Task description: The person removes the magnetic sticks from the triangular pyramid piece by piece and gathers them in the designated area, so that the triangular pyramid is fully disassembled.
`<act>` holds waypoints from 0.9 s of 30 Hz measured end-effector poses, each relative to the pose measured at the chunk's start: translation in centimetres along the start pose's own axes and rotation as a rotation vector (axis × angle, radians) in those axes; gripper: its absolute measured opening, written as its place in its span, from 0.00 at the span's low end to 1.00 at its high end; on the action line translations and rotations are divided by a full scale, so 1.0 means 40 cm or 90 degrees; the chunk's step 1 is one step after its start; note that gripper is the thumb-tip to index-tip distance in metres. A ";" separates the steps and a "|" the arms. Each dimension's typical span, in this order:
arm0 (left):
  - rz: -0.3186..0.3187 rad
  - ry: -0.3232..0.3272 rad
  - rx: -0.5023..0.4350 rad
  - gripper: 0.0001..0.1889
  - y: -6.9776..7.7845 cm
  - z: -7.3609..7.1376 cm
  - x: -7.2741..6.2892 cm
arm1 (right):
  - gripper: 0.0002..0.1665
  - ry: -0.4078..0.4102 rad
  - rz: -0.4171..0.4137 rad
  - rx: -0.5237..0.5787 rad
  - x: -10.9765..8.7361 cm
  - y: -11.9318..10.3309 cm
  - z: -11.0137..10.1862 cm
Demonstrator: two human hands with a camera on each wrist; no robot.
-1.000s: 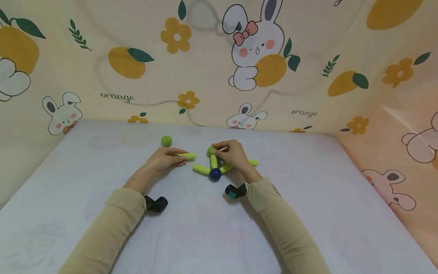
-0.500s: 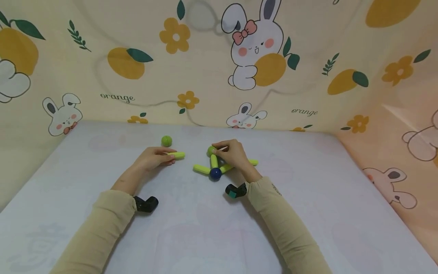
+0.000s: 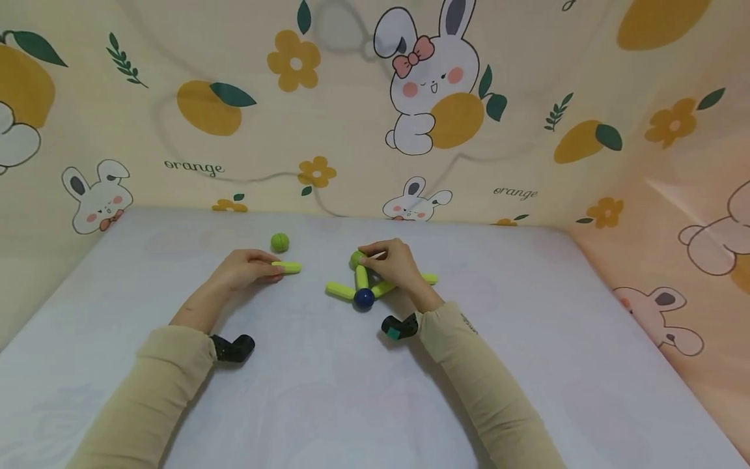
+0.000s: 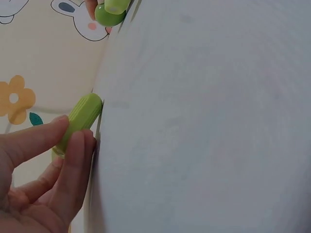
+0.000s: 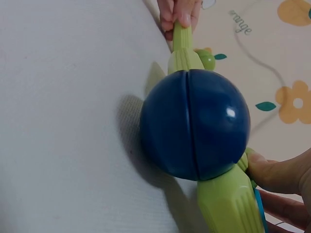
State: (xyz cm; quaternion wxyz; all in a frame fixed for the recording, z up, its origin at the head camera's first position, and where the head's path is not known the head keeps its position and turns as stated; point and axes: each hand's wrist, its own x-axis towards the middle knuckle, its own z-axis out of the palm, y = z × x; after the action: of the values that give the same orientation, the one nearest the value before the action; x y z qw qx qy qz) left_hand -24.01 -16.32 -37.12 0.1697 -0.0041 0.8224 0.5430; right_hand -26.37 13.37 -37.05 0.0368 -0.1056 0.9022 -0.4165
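Note:
My left hand [image 3: 246,268] pinches a yellow-green ridged rod [image 3: 288,268] by one end, between thumb and fingers, as the left wrist view also shows with the rod [image 4: 85,116] tilted. To its right lies a joined piece: a dark blue ball [image 3: 364,298] with several yellow-green rods sticking out of it. One rod [image 3: 361,278] runs back from it to a green ball [image 3: 356,260], which my right hand [image 3: 395,264] pinches between thumb and fingers. In the right wrist view the blue ball [image 5: 194,126] is large and grooved, and my right fingers [image 5: 282,174] are partly cut off.
A loose green ball [image 3: 280,242] lies just behind my left hand. Both wrists carry black camera mounts [image 3: 234,349] low over the white tabletop [image 3: 328,404]. A cloth wall [image 3: 246,143] printed with rabbits and oranges stands along the table's back edge.
My left hand has moved left with its rod, away from the joined piece. My right hand stays at the green ball, and the joined piece keeps its place.

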 end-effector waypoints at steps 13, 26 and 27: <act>-0.013 0.053 0.017 0.23 -0.008 -0.007 0.004 | 0.16 0.007 0.005 -0.011 -0.003 -0.004 0.002; -0.021 0.079 0.048 0.23 -0.003 -0.006 -0.007 | 0.16 0.002 0.004 -0.001 -0.006 0.000 0.000; -0.023 0.085 0.053 0.23 -0.001 -0.007 -0.010 | 0.17 0.000 0.001 -0.004 -0.006 0.001 0.000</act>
State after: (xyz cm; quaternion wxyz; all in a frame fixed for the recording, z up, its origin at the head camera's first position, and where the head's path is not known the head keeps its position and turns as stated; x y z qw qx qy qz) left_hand -23.70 -16.64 -36.96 0.1245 -0.0477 0.8535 0.5037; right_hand -26.13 13.46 -37.06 0.0367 -0.1047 0.9036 -0.4138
